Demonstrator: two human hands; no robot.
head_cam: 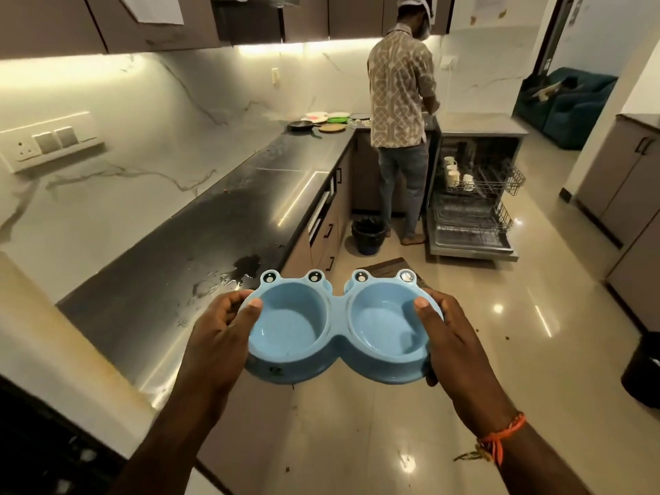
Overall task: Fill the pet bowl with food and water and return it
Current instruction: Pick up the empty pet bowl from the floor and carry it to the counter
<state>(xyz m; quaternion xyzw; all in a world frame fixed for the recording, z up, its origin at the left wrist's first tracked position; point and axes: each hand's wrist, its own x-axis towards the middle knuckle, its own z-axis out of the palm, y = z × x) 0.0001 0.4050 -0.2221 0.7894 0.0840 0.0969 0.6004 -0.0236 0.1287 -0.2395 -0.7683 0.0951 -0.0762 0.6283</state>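
Both hands' grip holds the empty pet bowl (337,325) (thumbs over rims) beside a wet black countertop (228,223).

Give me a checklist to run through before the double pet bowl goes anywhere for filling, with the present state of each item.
1. Both hands hold the pet bowl: ok; left hand grips its left end, right hand its right end, thumbs over the rims.
2. Both compartments empty and ready to fill: ok; no food or water shows in either.
3. Bowl roughly level: ok.
4. Landing spot on the countertop: not ok at the near edge, where a wet spill lies.
5. Way ahead free: not ok; a person stands by the open dishwasher.
6. Food and water source: cannot tell; neither is visible.
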